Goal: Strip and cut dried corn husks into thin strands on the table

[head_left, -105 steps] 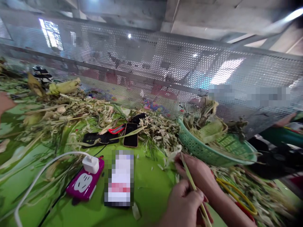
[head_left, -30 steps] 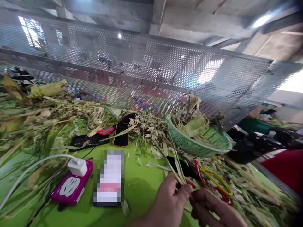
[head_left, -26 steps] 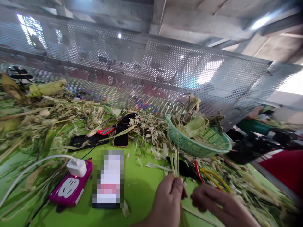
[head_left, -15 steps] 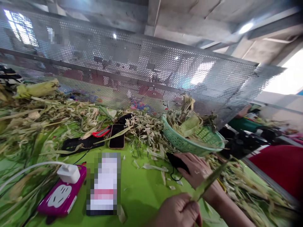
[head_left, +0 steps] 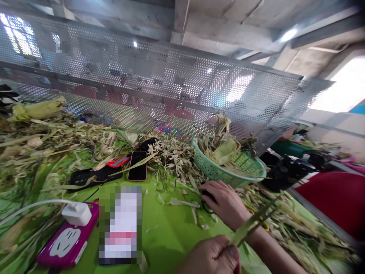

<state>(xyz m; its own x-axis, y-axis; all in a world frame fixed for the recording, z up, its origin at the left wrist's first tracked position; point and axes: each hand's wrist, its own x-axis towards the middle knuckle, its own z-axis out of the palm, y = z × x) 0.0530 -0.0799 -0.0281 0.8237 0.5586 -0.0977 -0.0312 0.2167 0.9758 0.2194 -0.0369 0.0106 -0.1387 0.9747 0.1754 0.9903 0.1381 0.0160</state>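
My left hand, low in the middle, pinches the base of a green corn husk strip. The strip slants up to the right, passes in front of my right forearm and looks split toward its tip. My right hand lies over a small black object on the green tabletop, its fingers curled round it. A thin black cord loops out beside that object; my hand hides most of it, so its kind does not show. Just beyond stands a green plastic basket with dry husks in it.
Husk scraps cover the left and back; more husks lie right. A blurred-out phone, a dark phone and a magenta power strip with a white charger lie left. A perforated metal screen stands behind.
My right hand has moved slightly left and up and now covers more of the black object. The husk strip now shows two separate ends. The view has shifted a little.
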